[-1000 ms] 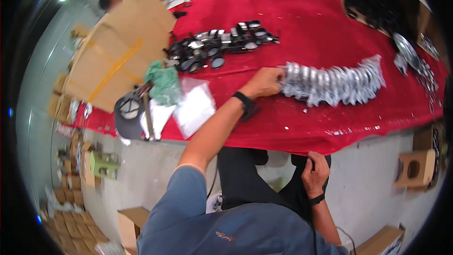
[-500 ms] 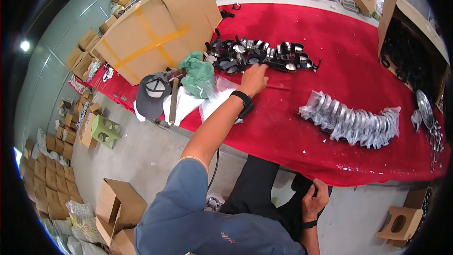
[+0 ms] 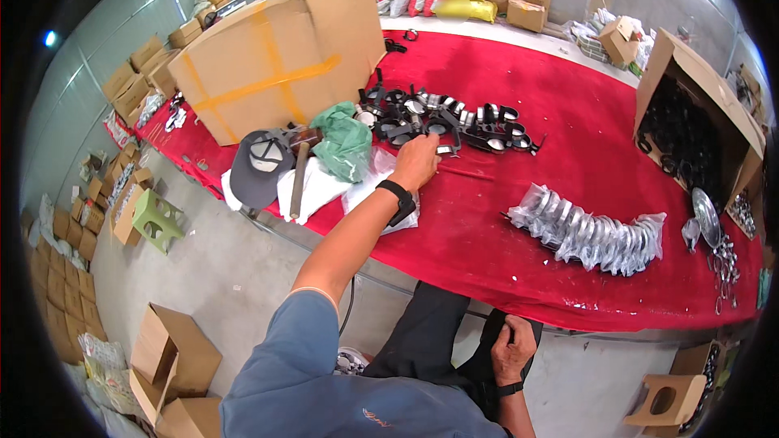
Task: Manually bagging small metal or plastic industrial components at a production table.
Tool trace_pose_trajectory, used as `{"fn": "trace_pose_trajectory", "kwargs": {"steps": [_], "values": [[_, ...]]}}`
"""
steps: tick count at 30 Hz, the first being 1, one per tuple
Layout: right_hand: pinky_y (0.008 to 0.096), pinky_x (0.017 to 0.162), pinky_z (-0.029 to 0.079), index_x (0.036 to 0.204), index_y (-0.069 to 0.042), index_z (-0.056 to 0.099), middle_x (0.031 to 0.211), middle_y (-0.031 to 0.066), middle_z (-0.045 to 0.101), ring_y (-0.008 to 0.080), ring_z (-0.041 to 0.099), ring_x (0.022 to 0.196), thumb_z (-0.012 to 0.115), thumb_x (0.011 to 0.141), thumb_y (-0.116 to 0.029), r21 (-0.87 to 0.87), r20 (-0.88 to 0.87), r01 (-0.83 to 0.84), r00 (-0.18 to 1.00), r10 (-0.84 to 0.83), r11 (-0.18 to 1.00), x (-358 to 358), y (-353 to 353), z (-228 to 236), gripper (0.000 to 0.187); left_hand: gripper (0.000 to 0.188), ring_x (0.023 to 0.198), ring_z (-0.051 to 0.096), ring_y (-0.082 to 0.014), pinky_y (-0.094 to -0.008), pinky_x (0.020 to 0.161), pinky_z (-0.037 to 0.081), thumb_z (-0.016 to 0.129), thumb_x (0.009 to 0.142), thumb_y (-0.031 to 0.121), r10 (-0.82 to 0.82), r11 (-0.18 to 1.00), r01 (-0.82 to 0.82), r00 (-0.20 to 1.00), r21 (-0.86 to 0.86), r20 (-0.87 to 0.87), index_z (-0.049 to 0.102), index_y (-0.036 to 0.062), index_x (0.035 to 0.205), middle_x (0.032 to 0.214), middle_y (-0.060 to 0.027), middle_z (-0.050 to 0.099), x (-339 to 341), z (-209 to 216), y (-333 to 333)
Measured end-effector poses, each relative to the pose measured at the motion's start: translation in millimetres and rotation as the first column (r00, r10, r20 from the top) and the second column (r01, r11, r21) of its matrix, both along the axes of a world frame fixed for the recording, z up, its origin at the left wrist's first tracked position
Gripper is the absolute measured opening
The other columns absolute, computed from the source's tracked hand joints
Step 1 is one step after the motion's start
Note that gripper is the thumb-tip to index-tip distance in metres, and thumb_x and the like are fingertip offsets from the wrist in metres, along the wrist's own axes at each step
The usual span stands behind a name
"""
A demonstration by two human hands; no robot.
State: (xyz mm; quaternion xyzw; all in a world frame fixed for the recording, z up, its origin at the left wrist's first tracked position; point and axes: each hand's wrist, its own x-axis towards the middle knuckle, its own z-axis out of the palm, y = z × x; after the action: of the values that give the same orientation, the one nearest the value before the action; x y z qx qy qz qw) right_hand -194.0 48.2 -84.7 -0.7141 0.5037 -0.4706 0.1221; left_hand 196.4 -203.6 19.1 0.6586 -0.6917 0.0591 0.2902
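Left arm (image 3: 345, 255) stretched well out in front, elbow only slightly bent, forearm angling up and to the right, and at the end of it the left hand (image 3: 417, 162), knuckles up, fingers bent forward and downward, their tips hard to make out! Over on the other side, the right forearm (image 3: 518, 415) comes up from the lower edge, close to the body, and the right hand (image 3: 513, 345) sits low over the thigh (image 3: 482, 358), fingers loosely curled, well apart from its partner

The shirt (image 3: 324, 393) is blue (short sleeves (image 3: 304, 328)), trousers (image 3: 422, 332) and wristbands (image 3: 397, 199) black.
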Motion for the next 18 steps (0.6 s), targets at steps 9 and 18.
{"fn": "trace_pose_trajectory", "kwargs": {"steps": [9,18], "values": [[0.0411,0.1,0.054,0.128,0.003,0.068,0.122,0.0198,0.072,0.0347,0.07,0.11,0.077,0.087,-0.005,0.305,0.261,-0.203,0.957,0.124,0.93,30,-13,104,0.043,0.033,0.099,0.076,-0.0235,-0.0369,0.09,0.059,0.08,0.089,0.011,-0.477,0.744,0.659,0.641,0.113,-0.601,0.073,0.0008,0.12,0.104,-0.0122,0.079,-33,52,165],[0.0455,0.087,0.054,0.117,0.005,0.068,0.103,0.0245,0.069,0.0384,0.068,0.095,0.083,0.09,-0.03,0.446,-0.014,-0.608,0.729,0.684,0.657,56,13,118,0.047,0.037,0.105,0.072,-0.014,-0.0327,0.095,0.057,0.077,0.099,0.019,-0.365,0.536,0.833,0.378,0.14,-0.851,0.074,-0.001,0.129,0.117,-0.0089,0.08,-30,33,254]]}}
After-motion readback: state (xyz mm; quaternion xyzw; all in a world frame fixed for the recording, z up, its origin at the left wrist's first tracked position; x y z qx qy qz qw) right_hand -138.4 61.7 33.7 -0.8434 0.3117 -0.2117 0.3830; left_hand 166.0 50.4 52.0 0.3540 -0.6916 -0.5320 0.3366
